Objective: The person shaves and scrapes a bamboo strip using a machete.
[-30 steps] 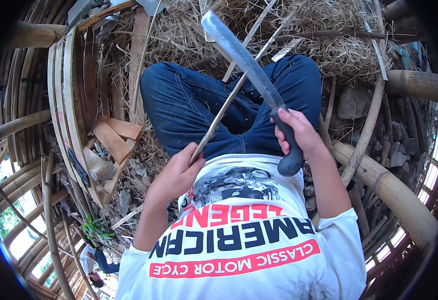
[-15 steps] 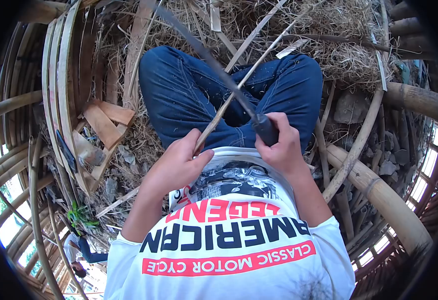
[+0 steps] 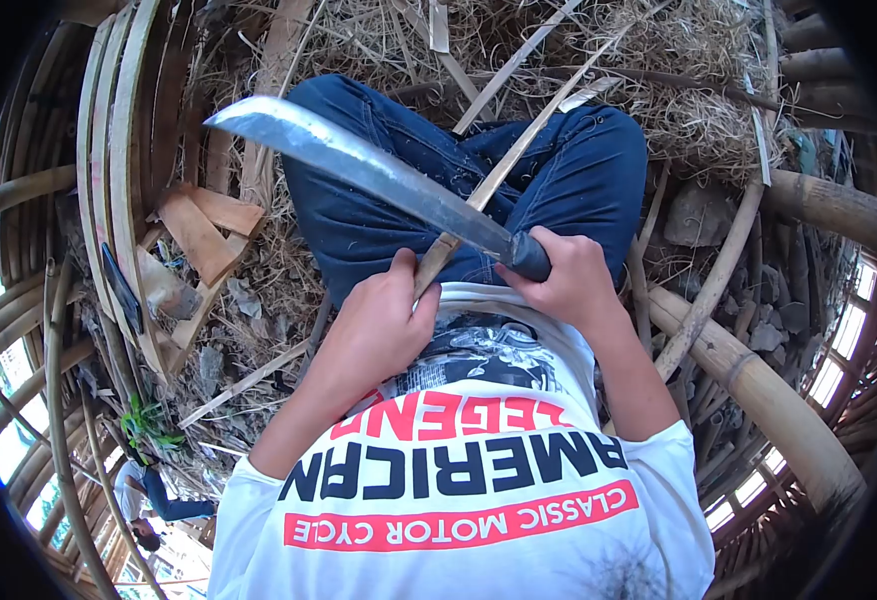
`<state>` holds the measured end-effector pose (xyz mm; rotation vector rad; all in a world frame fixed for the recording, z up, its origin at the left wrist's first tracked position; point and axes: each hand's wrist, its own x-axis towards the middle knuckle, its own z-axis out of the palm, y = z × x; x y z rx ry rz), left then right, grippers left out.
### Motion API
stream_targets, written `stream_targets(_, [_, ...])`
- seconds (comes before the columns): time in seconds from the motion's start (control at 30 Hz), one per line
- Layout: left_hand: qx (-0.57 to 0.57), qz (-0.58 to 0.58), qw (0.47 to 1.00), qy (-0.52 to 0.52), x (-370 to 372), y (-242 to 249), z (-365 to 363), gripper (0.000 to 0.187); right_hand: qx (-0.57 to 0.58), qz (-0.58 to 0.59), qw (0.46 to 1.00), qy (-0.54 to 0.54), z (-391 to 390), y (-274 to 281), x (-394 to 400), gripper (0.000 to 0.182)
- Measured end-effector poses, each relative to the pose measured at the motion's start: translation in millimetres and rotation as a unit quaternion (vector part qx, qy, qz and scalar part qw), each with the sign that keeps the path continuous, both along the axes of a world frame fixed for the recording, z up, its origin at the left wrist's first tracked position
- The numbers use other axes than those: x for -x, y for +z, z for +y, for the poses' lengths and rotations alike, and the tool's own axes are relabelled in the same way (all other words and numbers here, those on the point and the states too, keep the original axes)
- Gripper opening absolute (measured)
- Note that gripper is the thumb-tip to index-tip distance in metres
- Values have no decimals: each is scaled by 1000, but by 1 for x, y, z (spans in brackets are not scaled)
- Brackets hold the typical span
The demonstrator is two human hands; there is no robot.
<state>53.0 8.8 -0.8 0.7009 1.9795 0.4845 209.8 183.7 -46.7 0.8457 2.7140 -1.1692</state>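
Note:
My left hand (image 3: 380, 325) is closed around the near end of a long, thin bamboo strip (image 3: 518, 152), which slants away up to the right over my crossed legs. My right hand (image 3: 575, 282) grips the dark handle of a machete (image 3: 343, 160). Its broad blade points up and left, flat side showing, and crosses over the strip just beyond my left hand. Below both hands are my jeans (image 3: 343, 235), dotted with small shavings.
Curly shavings (image 3: 678, 90) cover the ground ahead. Bent slats (image 3: 103, 180) and wood offcuts (image 3: 198, 235) lie to the left. Thick bamboo poles (image 3: 758, 390) and stones (image 3: 700, 215) are on the right. A person (image 3: 153, 495) is in the background at lower left.
The machete blade has swung left and rolled, so its broad side now shows. The bamboo strip has turned too, showing a wider pale face. Both hands keep their hold.

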Motion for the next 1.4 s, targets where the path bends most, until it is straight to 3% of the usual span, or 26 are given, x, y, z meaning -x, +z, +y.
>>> stream_targets(0.27, [9, -3, 1000, -5, 1, 10, 3, 25, 42, -30, 999, -13, 3, -7, 5, 18])
stream_targets(0.4, [-23, 14, 1000, -1, -3, 6, -4, 22, -59, -57, 997, 15, 18, -11, -1, 17])
stream_targets(0.53, [-9, -21, 1000, 2, 1, 19, -17, 18, -74, -82, 985, -132, 72, -35, -18, 21])
stream_targets(0.7, [-10, -17, 1000, -2, -1, 18, -17, 19, -97, -118, 969, -196, 128, -42, -44, 21])
stream_targets(0.8, [6, -15, 1000, 9, 3, 17, -9, 19, -29, -62, 980, -184, 102, -31, -43, 18])
stream_targets(0.93, [-4, 4, 1000, -3, 6, 15, -2, 20, 48, 4, 996, -74, 41, -4, -29, 16])
stream_targets(1.0, [-10, -1, 1000, -1, 6, 14, 2, 23, 87, -37, 995, -32, 25, 2, -22, 16])
stream_targets(1.13, [7, 17, 1000, -9, 4, 10, -2, 29, 95, -47, 994, -5, 21, -10, -17, 13])
stream_targets(1.4, [-20, 37, 999, -14, 4, 13, -4, 23, 36, -69, 997, 11, 33, -12, -21, 13])
